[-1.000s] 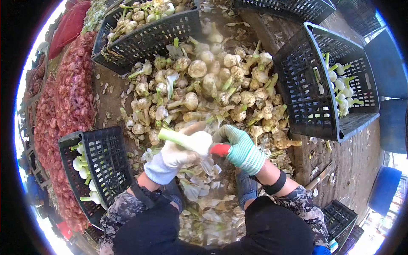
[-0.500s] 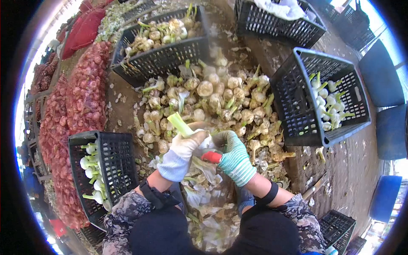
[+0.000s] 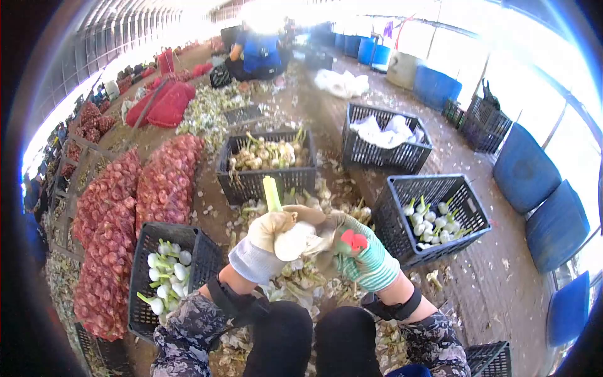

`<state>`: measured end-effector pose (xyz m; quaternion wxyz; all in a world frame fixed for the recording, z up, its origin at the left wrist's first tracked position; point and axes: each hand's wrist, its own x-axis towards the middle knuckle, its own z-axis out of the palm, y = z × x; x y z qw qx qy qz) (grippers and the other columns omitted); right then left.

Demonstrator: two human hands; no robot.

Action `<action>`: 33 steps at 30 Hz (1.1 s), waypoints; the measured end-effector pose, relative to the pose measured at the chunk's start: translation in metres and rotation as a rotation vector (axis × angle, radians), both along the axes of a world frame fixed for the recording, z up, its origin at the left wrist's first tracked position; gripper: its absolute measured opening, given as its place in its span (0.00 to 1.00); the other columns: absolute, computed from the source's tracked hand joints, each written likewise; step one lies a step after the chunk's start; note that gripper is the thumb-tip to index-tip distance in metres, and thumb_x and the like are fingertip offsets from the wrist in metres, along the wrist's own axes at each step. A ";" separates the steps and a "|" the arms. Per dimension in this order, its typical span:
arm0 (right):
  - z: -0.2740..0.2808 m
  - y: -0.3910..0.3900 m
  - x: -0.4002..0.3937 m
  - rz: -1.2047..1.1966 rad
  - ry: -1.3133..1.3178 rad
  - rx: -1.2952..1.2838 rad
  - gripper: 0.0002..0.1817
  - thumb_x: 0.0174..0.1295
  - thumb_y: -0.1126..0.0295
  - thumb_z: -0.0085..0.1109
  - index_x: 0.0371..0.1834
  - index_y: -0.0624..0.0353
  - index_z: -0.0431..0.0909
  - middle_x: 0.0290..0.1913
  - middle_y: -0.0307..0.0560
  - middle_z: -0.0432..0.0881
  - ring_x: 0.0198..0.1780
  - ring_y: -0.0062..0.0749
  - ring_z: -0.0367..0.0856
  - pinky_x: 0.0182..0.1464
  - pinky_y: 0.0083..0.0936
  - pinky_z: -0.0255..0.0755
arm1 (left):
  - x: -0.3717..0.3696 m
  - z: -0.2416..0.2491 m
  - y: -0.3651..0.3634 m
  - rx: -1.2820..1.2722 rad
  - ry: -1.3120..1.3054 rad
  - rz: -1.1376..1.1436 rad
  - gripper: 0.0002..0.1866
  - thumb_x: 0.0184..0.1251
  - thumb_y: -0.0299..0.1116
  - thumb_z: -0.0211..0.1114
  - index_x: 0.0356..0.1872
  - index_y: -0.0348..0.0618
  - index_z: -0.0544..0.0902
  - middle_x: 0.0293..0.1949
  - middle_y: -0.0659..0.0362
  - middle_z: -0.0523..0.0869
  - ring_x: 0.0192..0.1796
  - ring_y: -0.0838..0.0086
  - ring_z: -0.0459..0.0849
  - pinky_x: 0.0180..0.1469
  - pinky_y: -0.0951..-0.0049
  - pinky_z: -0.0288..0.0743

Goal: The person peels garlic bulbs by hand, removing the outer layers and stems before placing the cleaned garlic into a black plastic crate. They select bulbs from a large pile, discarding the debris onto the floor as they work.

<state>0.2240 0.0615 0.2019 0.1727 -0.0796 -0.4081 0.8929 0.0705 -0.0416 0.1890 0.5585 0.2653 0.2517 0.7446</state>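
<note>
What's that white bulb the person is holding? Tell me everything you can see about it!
The white bulb looks round and mostly smooth, like garlic. A thick, pale green stem with a blunt end pokes up above the gloved left hand, which grips it. The bulb is held up in the air, over the scraps on the ground. The gloved right hand, holding a red thing, is close to its other side, but blur hides exactly what touches there.

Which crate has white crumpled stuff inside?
The black crate just beyond the right-hand crate of white bulbs; only it shows crumpled white material, not bulbs.
</note>
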 end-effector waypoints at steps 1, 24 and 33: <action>0.018 -0.007 0.002 -0.038 -0.004 0.130 0.22 0.52 0.74 0.60 0.50 0.63 0.64 0.38 0.43 0.74 0.32 0.29 0.78 0.32 0.23 0.76 | 0.007 0.012 -0.005 -0.051 0.021 0.079 0.21 0.55 0.37 0.57 0.43 0.27 0.74 0.36 0.48 0.81 0.36 0.63 0.81 0.44 0.63 0.77; 0.076 -0.100 0.090 -0.121 -0.044 0.602 0.22 0.54 0.60 0.60 0.46 0.61 0.67 0.38 0.47 0.76 0.31 0.30 0.78 0.29 0.28 0.77 | 0.120 0.080 -0.108 0.060 0.517 0.563 0.16 0.66 0.36 0.53 0.48 0.35 0.73 0.39 0.57 0.80 0.37 0.78 0.79 0.40 0.78 0.75; 0.041 -0.093 0.100 -0.180 0.051 0.607 0.17 0.52 0.72 0.60 0.46 0.63 0.71 0.41 0.40 0.76 0.42 0.23 0.75 0.44 0.19 0.72 | 0.120 0.058 -0.096 -0.099 0.321 0.561 0.17 0.66 0.40 0.53 0.44 0.36 0.76 0.34 0.57 0.81 0.31 0.76 0.80 0.32 0.78 0.76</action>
